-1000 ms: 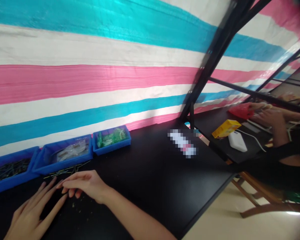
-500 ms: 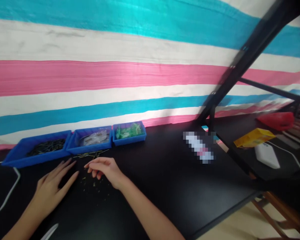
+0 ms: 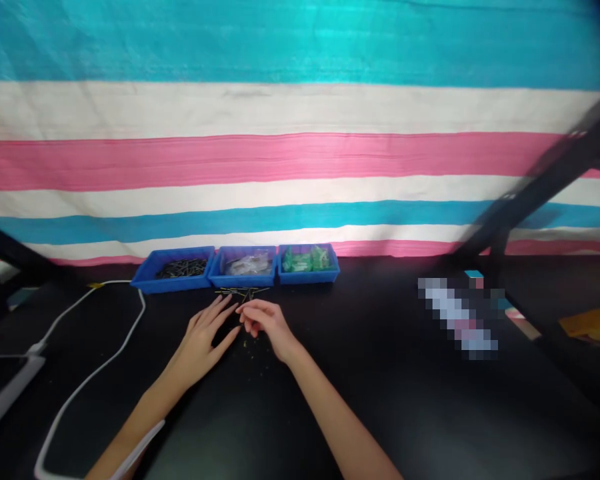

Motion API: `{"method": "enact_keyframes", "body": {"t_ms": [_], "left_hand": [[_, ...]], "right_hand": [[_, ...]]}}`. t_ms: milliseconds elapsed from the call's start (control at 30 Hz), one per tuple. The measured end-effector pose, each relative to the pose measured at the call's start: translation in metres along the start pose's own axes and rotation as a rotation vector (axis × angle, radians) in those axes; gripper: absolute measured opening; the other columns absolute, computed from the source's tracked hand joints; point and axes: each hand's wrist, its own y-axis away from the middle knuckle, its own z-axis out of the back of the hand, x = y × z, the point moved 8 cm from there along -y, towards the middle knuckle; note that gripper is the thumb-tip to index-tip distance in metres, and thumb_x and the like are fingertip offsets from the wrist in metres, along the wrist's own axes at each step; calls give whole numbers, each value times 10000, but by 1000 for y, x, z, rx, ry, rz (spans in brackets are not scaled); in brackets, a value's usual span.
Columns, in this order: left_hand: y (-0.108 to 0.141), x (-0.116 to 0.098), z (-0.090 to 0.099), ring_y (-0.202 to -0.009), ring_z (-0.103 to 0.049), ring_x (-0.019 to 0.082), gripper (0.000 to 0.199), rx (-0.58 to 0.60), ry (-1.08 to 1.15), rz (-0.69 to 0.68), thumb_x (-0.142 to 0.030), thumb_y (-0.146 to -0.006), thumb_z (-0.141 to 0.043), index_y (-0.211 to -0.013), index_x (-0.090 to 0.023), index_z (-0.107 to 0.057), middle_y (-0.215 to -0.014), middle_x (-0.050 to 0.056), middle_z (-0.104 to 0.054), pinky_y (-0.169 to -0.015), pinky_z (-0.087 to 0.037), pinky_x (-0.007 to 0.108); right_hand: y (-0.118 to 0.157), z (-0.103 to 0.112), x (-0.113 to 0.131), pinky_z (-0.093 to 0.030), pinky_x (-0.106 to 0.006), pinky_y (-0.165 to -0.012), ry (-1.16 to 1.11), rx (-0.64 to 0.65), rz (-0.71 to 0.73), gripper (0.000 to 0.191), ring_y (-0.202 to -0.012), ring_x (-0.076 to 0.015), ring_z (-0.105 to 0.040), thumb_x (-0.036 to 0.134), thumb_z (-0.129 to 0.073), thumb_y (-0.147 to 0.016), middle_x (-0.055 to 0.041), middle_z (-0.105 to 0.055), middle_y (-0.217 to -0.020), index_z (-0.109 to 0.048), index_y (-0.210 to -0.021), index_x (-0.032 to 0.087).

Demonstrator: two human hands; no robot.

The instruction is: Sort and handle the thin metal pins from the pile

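My left hand (image 3: 203, 341) lies on the black table (image 3: 380, 387) with its fingers stretched out and spread, holding nothing. Beside its fingertips, my right hand (image 3: 269, 325) has thumb and fingers drawn together in a pinch; anything between them is too small to make out. Several thin sticks (image 3: 243, 291) lie loose just beyond both hands. Tiny yellowish scraps (image 3: 250, 353) are scattered below my right fingers. Three blue bins stand in a row behind: one with dark thin pieces (image 3: 183, 268), another with clear plastic bags (image 3: 249, 263), the last with green packets (image 3: 307, 260).
A white cable (image 3: 93, 370) loops over the table on the left, near a white power strip (image 3: 11, 395). At the right lie a blurred-out item (image 3: 457, 317) and a yellow object (image 3: 593, 323). Striped sheeting (image 3: 300, 160) hangs behind, crossed by a dark frame bar (image 3: 540, 173).
My view has turned left and levelled, so the bins and hands appear further right and more of the cable shows. Both hands keep nearly the same pose.
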Motion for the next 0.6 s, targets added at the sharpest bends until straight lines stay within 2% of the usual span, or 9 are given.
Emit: {"method": "enact_keyframes", "body": {"t_ms": [300,600], "left_hand": [[2,24,2,-1326,-210,246,529,38,3,176,-459,-873,-349,-1335,-201,-339,-1423,82,-299,-1017,-251,438],[0,24,2,-1312,-240,241,508,45,6,138,-453,-871,-351,-1320,-216,-370,-1409,69,-330,-1020,-244,433]], "right_hand": [[4,-3,3,-291,-190,-454,25,1,-5,193,-532,-66,-448,316,-595,-722,0,-553,-668,-670,-785,151],[3,-4,2,-296,-188,-451,47,-9,1,200,-526,-62,-447,313,-591,-711,-1,-561,-679,-666,-787,144]]}}
